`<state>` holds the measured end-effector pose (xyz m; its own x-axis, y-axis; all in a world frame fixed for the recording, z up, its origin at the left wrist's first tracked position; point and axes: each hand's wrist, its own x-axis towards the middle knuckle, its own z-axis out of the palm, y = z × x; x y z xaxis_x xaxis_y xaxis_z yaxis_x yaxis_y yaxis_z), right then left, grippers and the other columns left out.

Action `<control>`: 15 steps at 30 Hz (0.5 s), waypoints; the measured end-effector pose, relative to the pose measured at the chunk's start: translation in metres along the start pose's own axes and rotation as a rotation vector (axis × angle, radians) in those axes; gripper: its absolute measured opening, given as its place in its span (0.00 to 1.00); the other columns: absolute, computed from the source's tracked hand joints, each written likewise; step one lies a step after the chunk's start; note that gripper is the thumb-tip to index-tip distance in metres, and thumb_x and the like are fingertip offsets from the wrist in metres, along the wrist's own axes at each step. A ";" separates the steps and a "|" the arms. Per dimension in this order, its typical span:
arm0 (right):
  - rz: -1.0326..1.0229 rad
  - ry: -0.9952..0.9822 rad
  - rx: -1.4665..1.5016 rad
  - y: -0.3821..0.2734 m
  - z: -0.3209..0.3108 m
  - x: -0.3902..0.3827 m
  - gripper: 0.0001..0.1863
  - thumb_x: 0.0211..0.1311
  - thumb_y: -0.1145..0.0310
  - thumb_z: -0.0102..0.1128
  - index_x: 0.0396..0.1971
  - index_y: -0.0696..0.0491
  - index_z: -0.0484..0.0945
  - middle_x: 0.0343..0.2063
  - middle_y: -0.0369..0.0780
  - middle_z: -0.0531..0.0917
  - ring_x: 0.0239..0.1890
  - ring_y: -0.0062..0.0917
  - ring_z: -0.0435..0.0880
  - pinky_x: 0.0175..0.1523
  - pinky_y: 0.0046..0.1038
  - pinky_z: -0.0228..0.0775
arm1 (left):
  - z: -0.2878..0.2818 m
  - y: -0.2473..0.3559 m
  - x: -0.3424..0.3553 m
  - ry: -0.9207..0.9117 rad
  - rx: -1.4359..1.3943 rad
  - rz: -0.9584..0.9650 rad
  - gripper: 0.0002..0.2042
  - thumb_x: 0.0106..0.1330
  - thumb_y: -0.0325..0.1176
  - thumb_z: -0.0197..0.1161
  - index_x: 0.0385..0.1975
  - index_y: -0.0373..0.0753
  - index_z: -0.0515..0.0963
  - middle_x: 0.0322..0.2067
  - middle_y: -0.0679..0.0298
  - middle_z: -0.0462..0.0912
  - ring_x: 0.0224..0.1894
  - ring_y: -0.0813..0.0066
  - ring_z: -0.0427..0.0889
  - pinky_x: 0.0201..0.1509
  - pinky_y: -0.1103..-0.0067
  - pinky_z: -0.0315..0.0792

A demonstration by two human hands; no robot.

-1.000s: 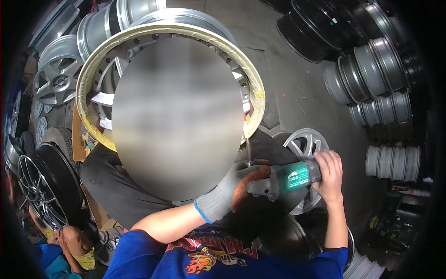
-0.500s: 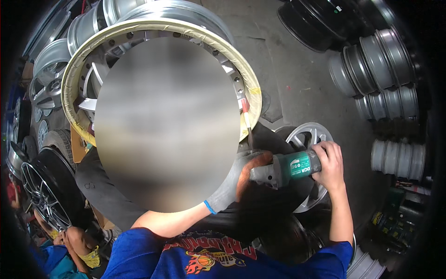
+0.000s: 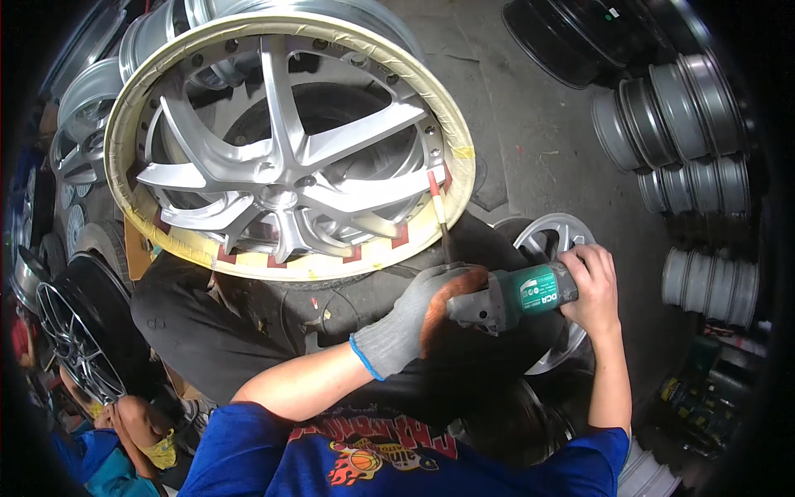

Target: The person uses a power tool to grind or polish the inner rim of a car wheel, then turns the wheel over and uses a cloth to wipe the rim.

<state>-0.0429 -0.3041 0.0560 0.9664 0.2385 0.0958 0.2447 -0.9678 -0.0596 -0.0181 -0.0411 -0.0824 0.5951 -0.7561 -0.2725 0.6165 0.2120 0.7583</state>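
Note:
A green handheld power grinder (image 3: pixel 537 290) lies crosswise over my lap. Its thin rod (image 3: pixel 444 228) points away from me and ends in a red tip (image 3: pixel 436 183) at the outer end of a spoke. My left hand (image 3: pixel 407 316), in a grey glove with a brown palm, is closed round the grinder's front end. Bare, my right hand (image 3: pixel 593 290) grips the dark rear end of the body. Beyond stands a silver alloy wheel (image 3: pixel 286 170), tilted toward me. Cream masking tape (image 3: pixel 460 132) wraps its rim, and dark red patches (image 3: pixel 352 253) sit by several spoke ends.
More silver wheels (image 3: pixel 157 45) are stacked behind and left of it. At right, several rims (image 3: pixel 683 108) stand in rows on the grey floor. Another silver wheel (image 3: pixel 571 232) lies by my right knee. A seated person (image 3: pixel 137 431) shows at lower left, near a black wheel (image 3: pixel 83 331).
A blurred oval covered most of the wheel before; now its spokes show. The wheel sits slightly higher in view. Both hands keep their hold on the grinder, its tip still by the spoke end.

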 end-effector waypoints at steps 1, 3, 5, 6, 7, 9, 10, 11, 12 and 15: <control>-0.004 0.000 -0.003 0.000 0.000 0.000 0.36 0.21 0.82 0.69 0.44 0.50 0.79 0.41 0.41 0.78 0.49 0.42 0.77 0.55 0.42 0.69 | 0.006 0.017 -0.004 0.039 -0.219 -0.140 0.19 0.72 0.22 0.51 0.62 0.35 0.70 0.55 0.62 0.77 0.54 0.78 0.77 0.59 0.81 0.72; -0.007 -0.002 -0.002 -0.003 -0.001 0.000 0.36 0.20 0.82 0.69 0.44 0.50 0.80 0.41 0.41 0.78 0.49 0.42 0.77 0.55 0.42 0.69 | 0.011 0.038 -0.014 0.081 -0.440 -0.278 0.20 0.71 0.20 0.52 0.62 0.35 0.69 0.55 0.62 0.77 0.55 0.78 0.77 0.59 0.80 0.72; -0.012 -0.003 -0.003 -0.007 -0.003 0.002 0.36 0.20 0.82 0.69 0.44 0.50 0.80 0.42 0.41 0.78 0.49 0.41 0.77 0.55 0.42 0.69 | 0.011 0.047 -0.021 0.075 -0.637 -0.302 0.23 0.66 0.17 0.56 0.63 0.36 0.69 0.55 0.62 0.77 0.55 0.78 0.77 0.60 0.80 0.72; -0.020 -0.013 0.000 -0.009 -0.005 0.003 0.36 0.19 0.81 0.69 0.43 0.50 0.80 0.42 0.40 0.78 0.49 0.41 0.77 0.55 0.42 0.69 | 0.008 0.042 -0.024 0.076 -0.639 -0.301 0.23 0.66 0.17 0.56 0.63 0.36 0.69 0.55 0.62 0.77 0.55 0.78 0.77 0.60 0.80 0.72; -0.030 -0.023 0.003 -0.012 -0.005 0.005 0.37 0.19 0.81 0.70 0.43 0.50 0.80 0.42 0.40 0.78 0.49 0.41 0.77 0.55 0.42 0.69 | 0.005 0.031 -0.028 0.034 -0.305 -0.097 0.25 0.64 0.17 0.59 0.63 0.36 0.69 0.55 0.62 0.77 0.55 0.78 0.77 0.60 0.80 0.72; -0.035 -0.038 0.011 -0.016 -0.005 0.006 0.37 0.18 0.81 0.70 0.43 0.49 0.80 0.42 0.40 0.78 0.49 0.41 0.77 0.55 0.43 0.69 | -0.006 0.009 -0.029 -0.005 0.031 0.106 0.27 0.62 0.17 0.62 0.63 0.36 0.70 0.55 0.62 0.78 0.54 0.78 0.77 0.60 0.79 0.72; -0.038 -0.054 0.016 -0.018 -0.004 0.007 0.37 0.17 0.81 0.70 0.43 0.49 0.80 0.42 0.40 0.78 0.49 0.41 0.77 0.55 0.43 0.69 | -0.010 0.005 -0.028 0.007 0.129 0.064 0.27 0.61 0.18 0.63 0.62 0.36 0.70 0.55 0.62 0.78 0.54 0.77 0.78 0.60 0.78 0.72; -0.040 -0.056 0.015 -0.021 -0.003 0.009 0.37 0.17 0.81 0.70 0.43 0.49 0.80 0.42 0.40 0.78 0.49 0.41 0.77 0.55 0.43 0.69 | -0.014 0.001 -0.029 0.019 0.227 0.021 0.27 0.61 0.19 0.64 0.62 0.36 0.70 0.54 0.62 0.78 0.53 0.77 0.78 0.59 0.78 0.73; -0.051 -0.061 0.009 -0.024 -0.002 0.010 0.37 0.17 0.80 0.70 0.43 0.49 0.80 0.42 0.40 0.78 0.49 0.41 0.77 0.54 0.43 0.69 | -0.018 -0.002 -0.032 0.021 0.224 0.022 0.27 0.61 0.19 0.64 0.62 0.36 0.70 0.54 0.62 0.78 0.53 0.77 0.78 0.59 0.78 0.73; -0.066 -0.055 0.016 -0.027 0.003 0.010 0.38 0.17 0.80 0.70 0.43 0.49 0.80 0.43 0.40 0.78 0.50 0.41 0.77 0.54 0.42 0.69 | -0.017 0.016 -0.037 -0.122 0.210 -0.086 0.26 0.61 0.20 0.64 0.61 0.36 0.71 0.53 0.62 0.79 0.52 0.76 0.79 0.59 0.75 0.73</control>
<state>-0.0393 -0.2753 0.0559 0.9509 0.3061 0.0449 0.3087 -0.9485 -0.0709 -0.0218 0.0002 -0.0706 0.4705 -0.8375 -0.2779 0.5341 0.0197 0.8452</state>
